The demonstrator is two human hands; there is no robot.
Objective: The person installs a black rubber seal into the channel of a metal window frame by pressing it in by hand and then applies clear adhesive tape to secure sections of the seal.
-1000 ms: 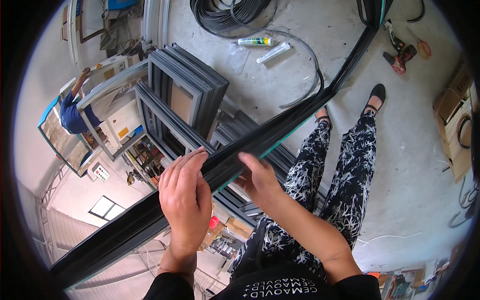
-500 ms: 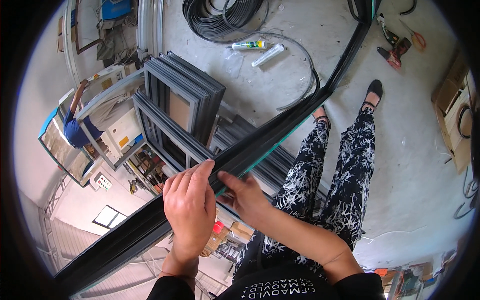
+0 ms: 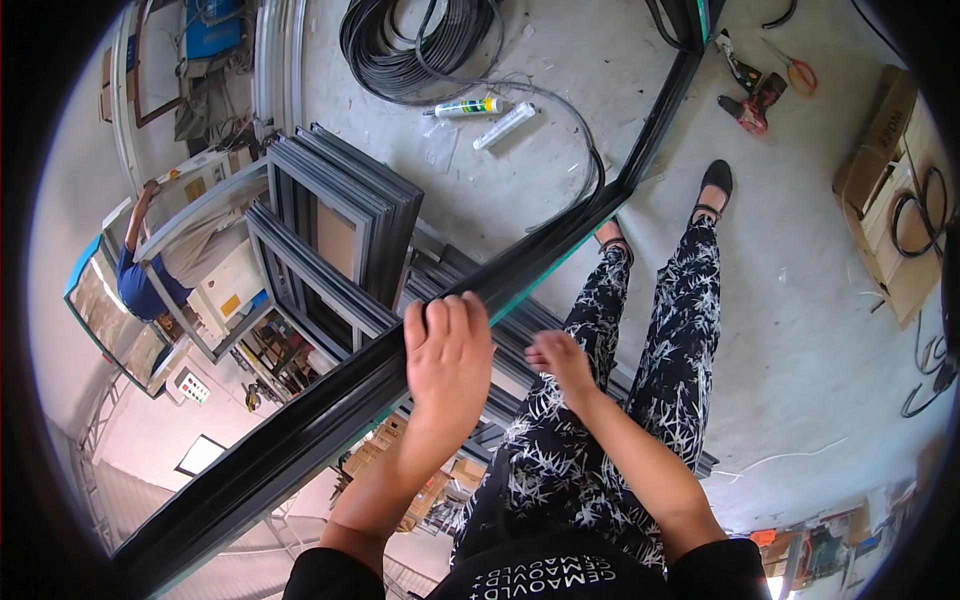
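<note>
A long dark window frame (image 3: pixel 300 405) with a greenish glass edge crosses my view diagonally, from lower left to upper right. My left hand (image 3: pixel 450 360) lies over its top, the fingers bent around the far side, gripping it. To the right of the frame and apart from it is my right hand (image 3: pixel 560 362). Its fingers are curled in, and nothing shows in them. Beyond the left hand stand several grey window frames (image 3: pixel 340 220) packed together; more grey profiles lie partly hidden under the long frame.
A coil of black rubber strip (image 3: pixel 420 60) lies on the floor, its loose end trailing toward the frame. Sealant tubes (image 3: pixel 468 107), a red cordless drill (image 3: pixel 755 103) and scissors (image 3: pixel 802 75) lie farther off. An open cardboard box (image 3: pixel 875 150) is at right. A person in blue (image 3: pixel 145 285) works at far left.
My right hand has come away from the frame, to the right, with its fingers curled. My left hand has shifted up and right along the frame. The view has moved slightly.
</note>
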